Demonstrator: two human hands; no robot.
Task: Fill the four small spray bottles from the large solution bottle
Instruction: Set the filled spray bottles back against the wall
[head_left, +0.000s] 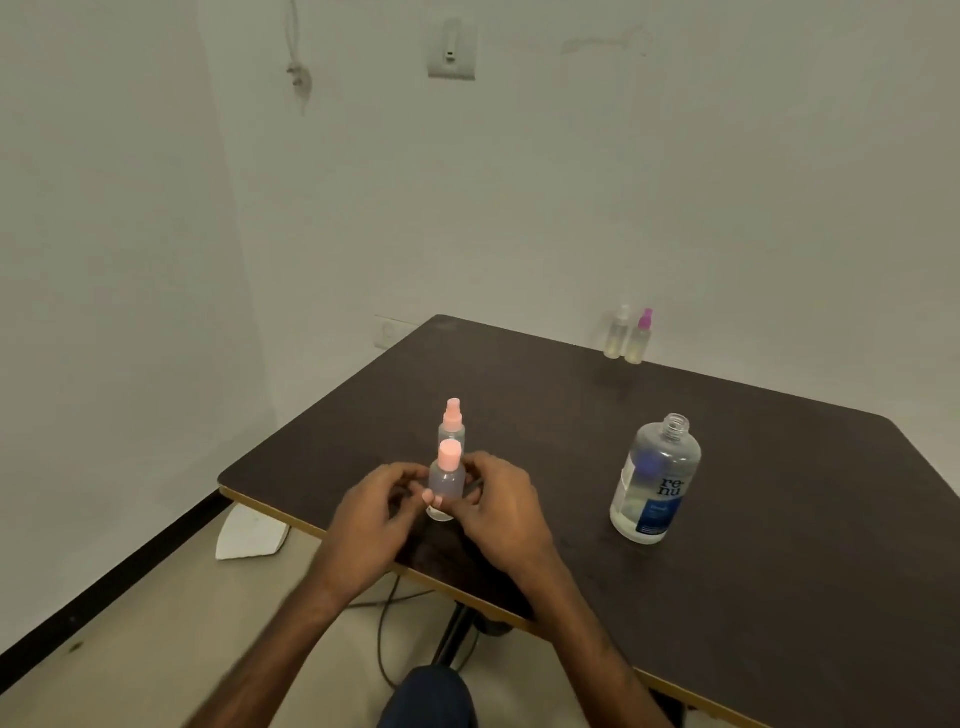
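Note:
A small clear spray bottle with a pink cap (448, 475) is held upright between both hands near the table's front left edge. My left hand (376, 512) pinches its left side and my right hand (501, 506) curls round its right side. Right behind it stands a second pink-topped spray bottle (452, 422). Two more small spray bottles stand at the far edge, one with a white top (618, 333) and one with a magenta top (640, 338). The large clear solution bottle (655, 480) with a blue label stands uncapped to the right.
The dark brown table (753, 545) has a light front edge running diagonally. Below it, a white scrap (251, 532) lies on the floor, with a table leg and cables (387, 613). Pale walls close in at the left and back.

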